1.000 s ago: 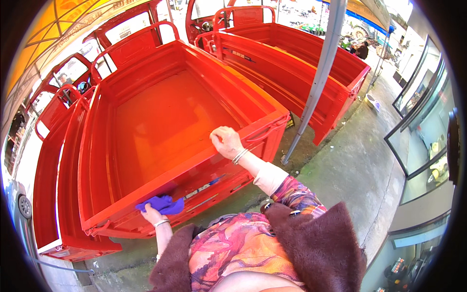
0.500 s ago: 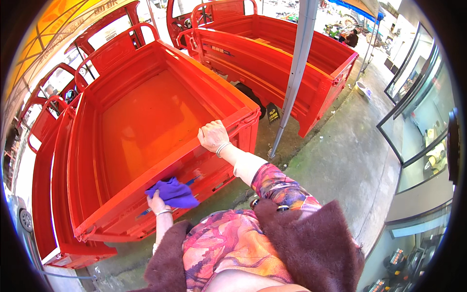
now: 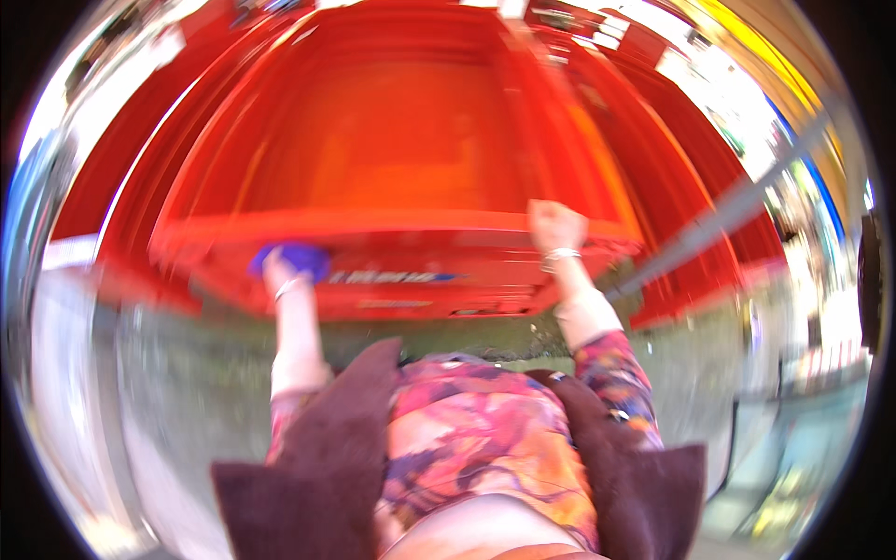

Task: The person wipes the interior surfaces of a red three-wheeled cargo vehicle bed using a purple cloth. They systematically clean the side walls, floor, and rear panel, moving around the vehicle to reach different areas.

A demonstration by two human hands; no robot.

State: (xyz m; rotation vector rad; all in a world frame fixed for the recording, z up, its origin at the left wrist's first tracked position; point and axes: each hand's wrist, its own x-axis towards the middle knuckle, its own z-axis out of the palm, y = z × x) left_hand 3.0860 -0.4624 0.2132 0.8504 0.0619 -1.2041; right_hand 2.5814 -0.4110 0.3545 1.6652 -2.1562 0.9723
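Note:
A red cargo bed [image 3: 392, 131], like that of a cargo tricycle, stands in front of me with its tailgate [image 3: 504, 250] nearest. My left hand [image 3: 277, 269] is closed on a purple cloth [image 3: 308, 261], which lies against the tailgate's outer face, below the top rim and toward its left end. My right hand [image 3: 557, 227] is closed over the top rim near the right end. Motion blurs the picture, and the right hand's fingertips are hidden behind the rim. Blue and white markings [image 3: 397, 277] run across the tailgate between my hands.
Another red cargo bed [image 3: 112, 233] stands close on the left, and one more [image 3: 695, 252] on the right. A slanting grey metal pole [image 3: 719, 222] rises by the right one. Grey concrete [image 3: 210, 373] lies underfoot. A glass-fronted area [image 3: 793, 457] shows at the lower right.
The view has swung so the tailgate runs level across it. My left hand and the purple cloth have shifted toward the tailgate's left end. My right hand still holds the rim.

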